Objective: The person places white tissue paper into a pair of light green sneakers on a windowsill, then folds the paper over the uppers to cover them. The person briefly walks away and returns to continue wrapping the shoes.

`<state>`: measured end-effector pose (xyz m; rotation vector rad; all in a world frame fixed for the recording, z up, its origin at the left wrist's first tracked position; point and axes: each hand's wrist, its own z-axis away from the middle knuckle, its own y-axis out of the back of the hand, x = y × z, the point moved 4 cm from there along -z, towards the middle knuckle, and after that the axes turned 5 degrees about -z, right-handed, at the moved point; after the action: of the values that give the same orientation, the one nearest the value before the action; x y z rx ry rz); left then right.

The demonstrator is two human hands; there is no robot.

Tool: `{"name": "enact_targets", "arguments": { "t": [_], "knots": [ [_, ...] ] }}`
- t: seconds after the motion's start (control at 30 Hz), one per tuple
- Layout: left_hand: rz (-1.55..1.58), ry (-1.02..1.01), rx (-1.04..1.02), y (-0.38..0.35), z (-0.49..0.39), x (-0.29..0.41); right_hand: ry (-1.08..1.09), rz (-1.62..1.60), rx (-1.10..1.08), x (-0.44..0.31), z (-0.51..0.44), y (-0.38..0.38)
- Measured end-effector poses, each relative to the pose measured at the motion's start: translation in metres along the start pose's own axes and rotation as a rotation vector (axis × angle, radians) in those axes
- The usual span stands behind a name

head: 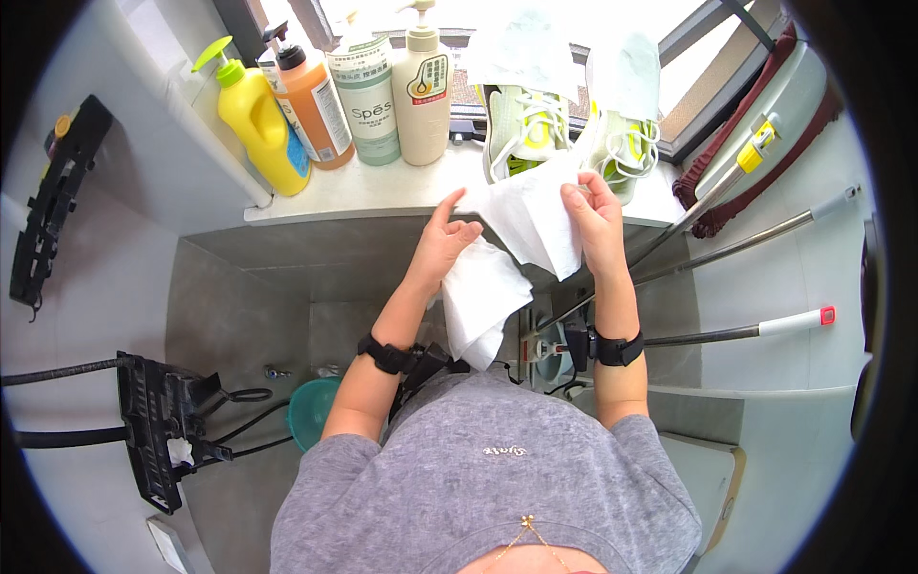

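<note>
My right hand [597,222] pinches a white paper tissue [534,219] between thumb and fingers, and its folds hang down at an angle. My left hand [446,247] is to the left, index finger stretched towards the corner of that tissue. A second white tissue [484,294] hangs below my left hand, held in its lower fingers. Just beyond the hands, a pair of pale sneakers with yellow-green accents stands on the windowsill, the left sneaker [529,133] and the right sneaker [627,147]. Damp-looking white paper [527,54] covers the far part of each.
Several pump bottles, including a yellow bottle [262,125] and an orange bottle [312,107], line the white sill [387,190]. Mop poles [753,251] lean at the right, near a folded basin [774,122]. A black rack [154,430] and a teal bucket [312,412] are at lower left.
</note>
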<state>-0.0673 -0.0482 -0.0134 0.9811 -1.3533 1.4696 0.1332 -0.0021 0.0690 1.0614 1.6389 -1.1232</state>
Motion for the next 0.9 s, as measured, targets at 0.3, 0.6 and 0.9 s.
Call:
{"name": "enact_targets", "arguments": {
  "t": [0.3, 0.6, 0.9],
  "knots": [
    [-0.109, 0.007, 0.008, 0.046, 0.019, 0.0, -0.025, 0.732, -0.232, -0.019, 0.019, 0.013],
    [-0.707, -0.407, -0.148, 0.017, 0.023, 0.054, 0.411, 1.184, -0.086, -0.021, 0.013, -0.006],
    [-0.005, -0.146, 0.182, 0.021, 0.007, 0.026, -0.054, 0.656, -0.135, -0.029, 0.025, -0.004]
  ]
}}
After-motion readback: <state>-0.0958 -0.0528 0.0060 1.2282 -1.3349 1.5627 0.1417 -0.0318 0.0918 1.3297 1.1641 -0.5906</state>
